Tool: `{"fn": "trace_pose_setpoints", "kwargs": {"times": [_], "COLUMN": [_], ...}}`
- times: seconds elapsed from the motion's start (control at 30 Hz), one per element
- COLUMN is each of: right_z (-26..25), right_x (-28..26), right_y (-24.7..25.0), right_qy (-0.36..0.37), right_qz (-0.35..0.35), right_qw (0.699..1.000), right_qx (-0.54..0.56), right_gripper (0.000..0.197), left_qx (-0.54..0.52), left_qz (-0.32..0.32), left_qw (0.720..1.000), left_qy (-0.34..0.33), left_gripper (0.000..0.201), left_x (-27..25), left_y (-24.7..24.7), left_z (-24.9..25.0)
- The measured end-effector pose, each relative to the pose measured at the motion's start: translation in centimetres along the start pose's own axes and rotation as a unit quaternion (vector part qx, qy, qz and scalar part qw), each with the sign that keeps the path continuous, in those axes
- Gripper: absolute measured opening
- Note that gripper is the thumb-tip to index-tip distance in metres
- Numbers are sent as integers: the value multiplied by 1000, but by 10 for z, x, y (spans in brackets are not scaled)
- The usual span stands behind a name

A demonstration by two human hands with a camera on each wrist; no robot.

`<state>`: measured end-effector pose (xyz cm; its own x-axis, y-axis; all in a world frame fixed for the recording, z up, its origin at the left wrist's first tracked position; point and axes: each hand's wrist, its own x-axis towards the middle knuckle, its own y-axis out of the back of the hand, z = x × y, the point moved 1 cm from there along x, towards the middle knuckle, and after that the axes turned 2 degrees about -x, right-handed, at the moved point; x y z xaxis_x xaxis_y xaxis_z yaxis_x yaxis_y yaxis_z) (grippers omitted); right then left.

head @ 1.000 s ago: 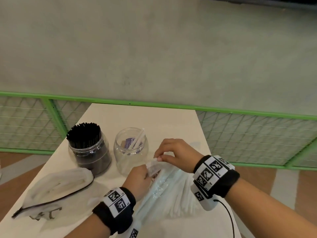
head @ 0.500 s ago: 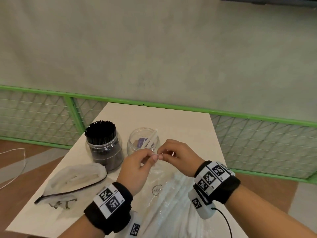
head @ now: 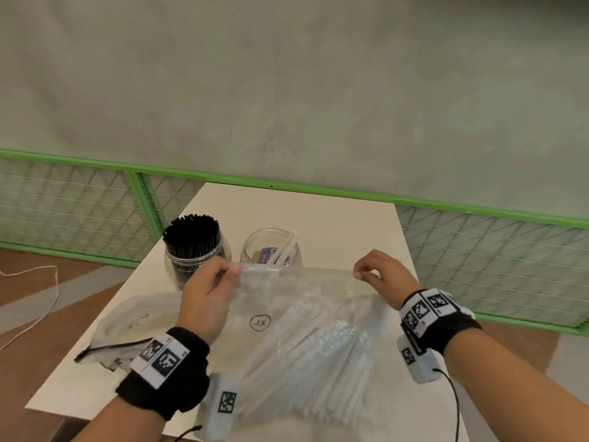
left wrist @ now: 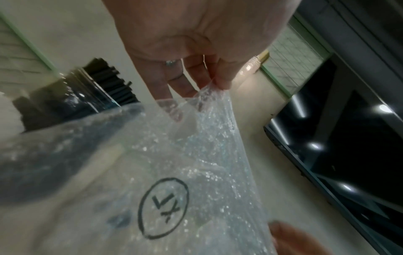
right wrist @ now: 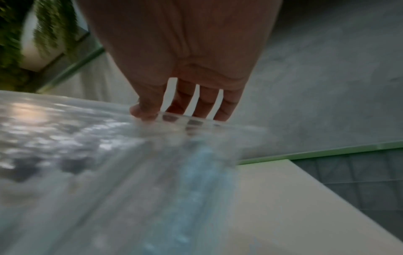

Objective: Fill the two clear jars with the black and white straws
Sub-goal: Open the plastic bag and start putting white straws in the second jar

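A clear plastic bag [head: 296, 301] marked XL holds a bundle of white straws [head: 312, 355] and lies on the white table [head: 318, 212]. My left hand [head: 210, 288] pinches the bag's top edge at its left end, also seen in the left wrist view as the bag [left wrist: 174, 172] under my fingers [left wrist: 220, 75]. At the right end my right hand [head: 379, 272] pinches the same edge, which is stretched between both hands. Behind stand a clear jar full of black straws [head: 192, 247] and a second clear jar [head: 271, 252] with a few white straws.
An empty crumpled bag with a black zip strip [head: 127, 330] lies at the table's left. A green mesh fence [head: 478, 250] runs behind the table. A white cable [head: 38, 314] lies on the floor to the left.
My hands were pinching together at the middle of the bag's top edge; they have pulled apart to its left and right ends, stretching the edge wide. The view shifted left.
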<state>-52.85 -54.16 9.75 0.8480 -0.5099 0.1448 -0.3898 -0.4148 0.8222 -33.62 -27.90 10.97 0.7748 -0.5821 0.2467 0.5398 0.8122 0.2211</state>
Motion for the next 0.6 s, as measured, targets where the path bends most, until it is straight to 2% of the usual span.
{"fn": "trace_pose_setpoints", "kwargs": {"times": [0.2,0.3,0.47,0.6], "right_z": [31,30,25,19], "right_x": [-15,-19,-20,-18], "right_y": [20,20,25,34], "right_qy": [-95,-140,-152,-140], "right_qz": [4,19,69,133], "right_qw": [995,989,980,969], "right_qx": [-32,37,106,156], "right_gripper": [13,15,13,23], "left_qx": [-13,-18,-27,-17], "left_qz": [29,25,39,56], "left_qw": [998,998,996,994], "left_qy": [49,56,71,96], "left_gripper": [21,21,22,23], "left_x": [6,5,5,1], "left_y": [27,28,28,29], "left_z": [-8,-5,-3,-4]}}
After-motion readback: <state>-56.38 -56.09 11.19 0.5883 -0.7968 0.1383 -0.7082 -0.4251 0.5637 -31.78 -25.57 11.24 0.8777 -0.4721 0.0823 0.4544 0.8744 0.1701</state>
